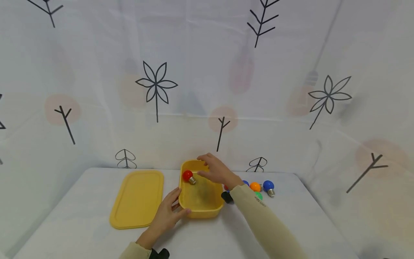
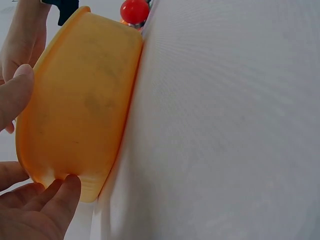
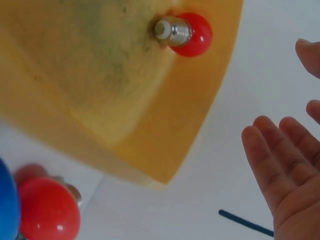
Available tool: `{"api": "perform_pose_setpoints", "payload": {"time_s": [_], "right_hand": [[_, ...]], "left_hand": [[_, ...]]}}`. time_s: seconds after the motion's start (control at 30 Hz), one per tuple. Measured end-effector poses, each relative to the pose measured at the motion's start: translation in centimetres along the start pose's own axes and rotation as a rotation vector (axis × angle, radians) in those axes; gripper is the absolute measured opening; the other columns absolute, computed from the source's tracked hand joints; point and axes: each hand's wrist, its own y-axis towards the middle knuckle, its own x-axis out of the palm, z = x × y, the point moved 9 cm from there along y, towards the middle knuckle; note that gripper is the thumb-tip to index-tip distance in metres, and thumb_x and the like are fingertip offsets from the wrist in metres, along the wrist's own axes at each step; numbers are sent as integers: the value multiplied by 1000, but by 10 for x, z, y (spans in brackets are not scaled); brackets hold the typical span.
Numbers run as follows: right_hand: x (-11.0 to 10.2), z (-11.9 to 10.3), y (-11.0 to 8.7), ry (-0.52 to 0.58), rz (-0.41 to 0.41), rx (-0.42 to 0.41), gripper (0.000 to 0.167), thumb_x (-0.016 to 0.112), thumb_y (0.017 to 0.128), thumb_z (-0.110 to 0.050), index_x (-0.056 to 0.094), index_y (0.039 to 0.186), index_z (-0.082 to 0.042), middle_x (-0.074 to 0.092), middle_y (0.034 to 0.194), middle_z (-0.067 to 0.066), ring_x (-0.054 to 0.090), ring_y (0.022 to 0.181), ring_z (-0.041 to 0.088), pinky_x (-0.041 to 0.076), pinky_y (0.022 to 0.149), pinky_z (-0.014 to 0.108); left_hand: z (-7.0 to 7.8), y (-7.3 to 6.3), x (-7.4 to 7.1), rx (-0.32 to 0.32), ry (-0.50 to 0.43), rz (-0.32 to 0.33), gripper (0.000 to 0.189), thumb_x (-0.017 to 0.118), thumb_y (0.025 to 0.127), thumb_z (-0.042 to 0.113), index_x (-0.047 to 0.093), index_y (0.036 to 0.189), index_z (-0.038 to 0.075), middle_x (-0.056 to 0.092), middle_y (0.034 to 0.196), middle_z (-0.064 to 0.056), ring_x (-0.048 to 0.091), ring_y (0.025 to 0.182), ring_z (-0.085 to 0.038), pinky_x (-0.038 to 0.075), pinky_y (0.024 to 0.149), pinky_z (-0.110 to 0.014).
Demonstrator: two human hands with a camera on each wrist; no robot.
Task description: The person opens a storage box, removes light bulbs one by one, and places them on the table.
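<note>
**Red bulb lies in the yellow tub, one hand steadying it, the other spread above**

Head view: an open, rectangular yellow plastic tub (image 1: 201,196) stands on the white-clothed table (image 1: 291,223). Inside the tub, at its far left corner, lies a small red bulb with a silver screw base (image 1: 188,176). The left hand (image 1: 167,213) holds the tub's near left corner, thumb along the near wall and fingers against the left side. The right hand (image 1: 217,171) hovers over the tub's far right part, fingers loosely spread and holding nothing. To the left of the tub lies its flat yellow plastic lid (image 1: 137,199), a little apart from it. To the right of the tub sits a cluster of small coloured bulbs, among them an orange one (image 1: 255,186), a blue one (image 1: 268,186) and a green one (image 1: 258,195), partly hidden by the right sleeve.

Left wrist view: the tub's outer wall (image 2: 80,100) fills the left half, the left hand's fingertips (image 2: 64,192) touching its corner and the thumb lying beside its edge. A red bulb (image 2: 134,11) shows beyond the tub.

Right wrist view: the red bulb (image 3: 187,33) rests on the tub's floor (image 3: 90,65) beside its wall. The right hand (image 3: 285,165) is off to the side of the tub, fingers straight, slightly parted, empty. Another red bulb (image 3: 47,210) lies outside the tub, just beside its corner, next to a blue one (image 3: 7,205).
</note>
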Motion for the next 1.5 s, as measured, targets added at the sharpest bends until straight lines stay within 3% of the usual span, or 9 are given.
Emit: {"api": "perform_pose_setpoints", "payload": {"time_s": [0.2, 0.4, 0.6, 0.7, 1.0, 1.5], "right_hand": [[16, -2, 12, 51, -38, 6, 53, 69, 89, -27, 50, 136, -11, 49, 133, 11, 54, 112, 31, 53, 90, 36], [28, -2, 21, 36, -20, -21, 51, 70, 87, -21, 53, 133, -8, 53, 127, 12, 56, 106, 29, 53, 88, 34], [45, 8, 29, 17, -50, 54, 51, 71, 86, -25, 54, 132, -14, 54, 124, 5, 56, 103, 21, 53, 85, 28], [55, 10, 33, 18, -74, 86, 49, 72, 86, -28, 55, 131, -17, 54, 122, 2, 55, 103, 18, 53, 87, 27], [71, 16, 38, 46, -96, 139, 46, 74, 85, -24, 58, 128, -21, 55, 129, -1, 50, 117, 20, 43, 105, 41], [78, 21, 40, 18, -118, 181, 47, 72, 86, -23, 57, 131, -24, 52, 132, -1, 49, 115, 18, 43, 105, 38]], "left_hand": [[0, -1, -1, -1, 4, -4, 83, 79, 80, 22, 34, 144, -5, 32, 150, -21, 40, 132, -37, 46, 99, -37], [0, -1, 0, 23, 0, -2, 80, 78, 80, 18, 35, 143, -7, 32, 149, -24, 40, 131, -38, 46, 99, -39], [1, 0, 2, 40, 17, -11, 80, 78, 81, 21, 36, 143, -7, 32, 149, -23, 41, 131, -38, 45, 98, -40], [1, 0, 0, 31, 23, -4, 81, 78, 80, 22, 36, 143, -6, 33, 149, -22, 41, 131, -37, 45, 98, -39], [1, 0, 0, 37, 7, -12, 81, 79, 80, 20, 36, 143, -6, 32, 149, -22, 41, 131, -37, 45, 99, -40], [5, 0, -1, 86, 46, 6, 80, 79, 80, 21, 37, 142, -9, 34, 147, -24, 43, 129, -38, 48, 95, -39]]}}
